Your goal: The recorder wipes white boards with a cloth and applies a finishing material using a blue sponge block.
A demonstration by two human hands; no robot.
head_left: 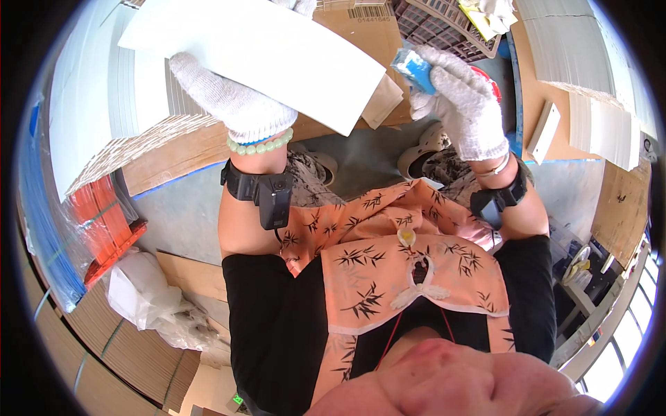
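Note:
A large white sheet lies slanted across the upper middle. My left hand, in a white knit glove, grips its near edge, and part of the fingers is hidden by the sheet. To the right, my right hand, gloved too, is closed round a small blue block with whitish smears, held just off the sheet's right end. A red round thing shows partly behind the right hand. At the top edge, another piece of white glove is cut off; whose it is, I cannot tell.
Tall stacks of white sheets stand at left and right. A cardboard box lies beneath the sheet. Beyond is a crate. Orange plastic-wrapped material and a crumpled plastic bag lie at lower left.

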